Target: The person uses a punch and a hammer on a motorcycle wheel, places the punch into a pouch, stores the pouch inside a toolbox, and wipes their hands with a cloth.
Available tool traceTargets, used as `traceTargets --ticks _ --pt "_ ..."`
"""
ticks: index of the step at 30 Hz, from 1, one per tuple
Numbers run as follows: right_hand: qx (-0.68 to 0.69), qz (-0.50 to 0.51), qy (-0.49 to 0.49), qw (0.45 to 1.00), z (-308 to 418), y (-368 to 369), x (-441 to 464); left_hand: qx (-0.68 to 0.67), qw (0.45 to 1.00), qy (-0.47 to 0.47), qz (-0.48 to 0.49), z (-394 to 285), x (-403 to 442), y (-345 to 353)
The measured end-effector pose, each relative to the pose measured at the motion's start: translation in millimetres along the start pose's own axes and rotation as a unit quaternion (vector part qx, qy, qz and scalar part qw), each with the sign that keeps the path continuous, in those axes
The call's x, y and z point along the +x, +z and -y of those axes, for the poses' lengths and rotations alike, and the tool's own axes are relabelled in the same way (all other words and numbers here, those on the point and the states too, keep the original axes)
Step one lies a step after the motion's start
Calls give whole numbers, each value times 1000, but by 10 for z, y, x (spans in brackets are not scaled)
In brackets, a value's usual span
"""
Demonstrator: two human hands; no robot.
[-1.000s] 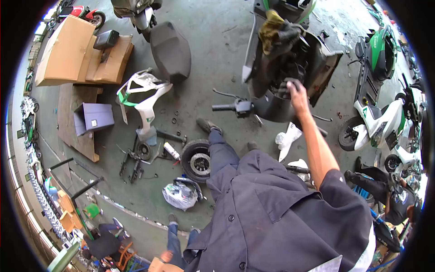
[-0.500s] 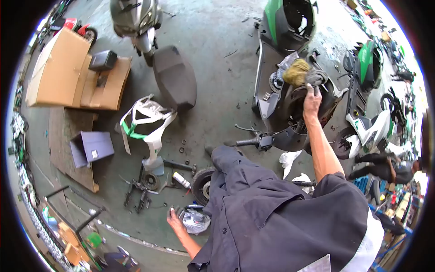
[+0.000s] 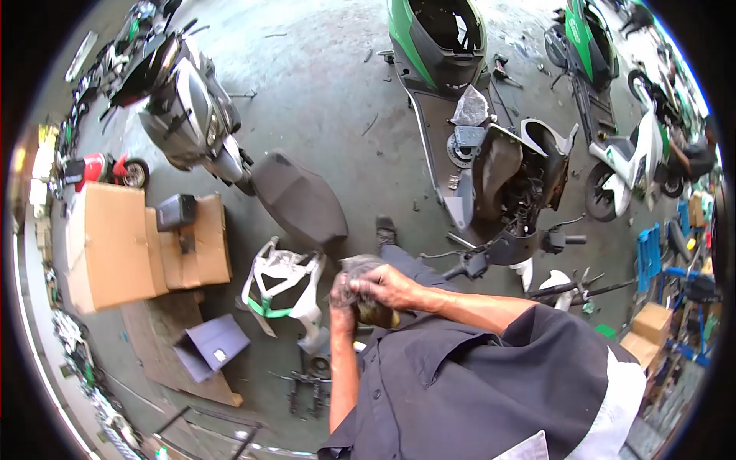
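Both hands meet in front of my shirt around a bundled grey and yellowish rag [image 3: 360,266]. My left hand [image 3: 343,301] is closed on its left side, the fingers partly hidden. From the right, my right hand [image 3: 387,287] grips the same bundle, fingers curled over it. A yellowish part of the cloth hangs below the right hand. Beyond the hands, a white and green scooter panel [image 3: 310,295] lies on the floor beside a dark scooter seat [image 3: 299,201].
Ahead to the right is a partly stripped scooter with dark body panels [image 3: 497,172], a handlebar [image 3: 510,249] near me and a green rear section [image 3: 414,46]. Cardboard boxes [image 3: 115,245] and a purple-grey bin [image 3: 215,346] sit to the left. A grey scooter [image 3: 188,115] stands behind the seat.
My right hand has brought the rag back from the stripped scooter to my body. My left hand has risen from beside the plastic-wrapped item and joined it. The camera view has turned.
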State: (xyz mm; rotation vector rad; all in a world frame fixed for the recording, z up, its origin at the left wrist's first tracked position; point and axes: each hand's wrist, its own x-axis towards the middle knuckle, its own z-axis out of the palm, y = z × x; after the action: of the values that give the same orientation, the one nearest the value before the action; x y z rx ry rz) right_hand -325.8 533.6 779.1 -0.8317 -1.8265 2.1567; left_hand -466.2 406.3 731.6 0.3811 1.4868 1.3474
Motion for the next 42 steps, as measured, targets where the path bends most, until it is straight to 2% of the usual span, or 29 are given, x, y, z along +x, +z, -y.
traceTargets --ticks 1,2,4,5,6,7,8,10,11,12,14,15,16,17,18,19,21,22,25,26,29,30,34,35,37,39,41,42 --pt "-24 44 0 999 92 -37 162 -46 998 11 43 -68 167 22" --pt "10 34 15 999 216 -119 336 -95 994 -49 14 -151 267 36" --pt "87 11 59 994 570 -295 537 -91 996 -18 6 -499 524 155" --pt "95 20 33 995 441 -346 701 -119 993 -12 -7 -648 592 224" --pt "87 -12 -23 996 455 -367 784 -119 993 18 14 -673 760 194" --pt "74 -40 -85 993 497 -412 903 -87 996 5 2 -794 943 259" --pt "45 -35 -70 996 531 -486 1012 10 996 92 -3 -740 1185 195" --pt "-9 -19 -35 999 642 -675 1122 -133 986 104 14 -888 1502 241" --pt "8 -74 -51 996 604 -684 1170 -106 989 87 -58 -982 1577 339" --pt "-27 -102 -45 993 559 -760 1208 -154 984 71 -46 -1012 1711 319" --pt "-10 -153 29 988 477 -964 1264 -151 986 68 -34 -1270 1904 482" --pt "142 -166 102 970 542 -1068 1272 -135 986 93 -23 -1296 1998 554" --pt "253 -169 106 947 473 -1153 1322 -132 985 113 17 -1309 2118 612" --pt "376 -159 142 902 451 -1235 1347 -72 980 175 59 -1264 2218 664" --pt "429 -164 114 881 579 -1258 1376 138 972 174 76 -1457 2286 806" --pt "478 -173 87 857 697 -1273 1393 338 922 166 95 -1630 2318 978" --pt "390 -208 94 892 692 -1329 1537 497 814 272 132 -1585 2370 1112" --pt "381 -250 75 887 733 -1353 1615 573 765 245 163 -1524 2469 1120" --pt "368 -347 48 861 565 -1410 1849 627 705 229 238 -1638 2689 1147" --pt "358 -375 26 855 463 -1399 1964 593 726 226 264 -1726 2779 1151" --pt "406 -381 5 831 764 -1568 2305 504 762 234 334 -2100 3176 1149" --pt "357 -351 0 866 811 -1669 2399 505 752 248 343 -2193 3347 1113" --pt "243 -376 45 893 1058 -1863 3022 385 810 260 356 -2648 3877 859" --pt "297 -368 70 878 1084 -1959 3182 348 827 226 380 -2840 3992 747" --pt "401 -438 132 793 1341 -2332 3441 271 848 156 428 -3184 4183 527" --pt "438 -493 59 749 1227 -2791 3588 276 878 116 373 -3288 4344 399" --pt "438 -457 14 774 1268 -3103 3662 269 893 79 352 -3448 4545 362" --pt "412 -424 25 806 1447 -3123 3759 297 880 97 357 -3507 4671 383"
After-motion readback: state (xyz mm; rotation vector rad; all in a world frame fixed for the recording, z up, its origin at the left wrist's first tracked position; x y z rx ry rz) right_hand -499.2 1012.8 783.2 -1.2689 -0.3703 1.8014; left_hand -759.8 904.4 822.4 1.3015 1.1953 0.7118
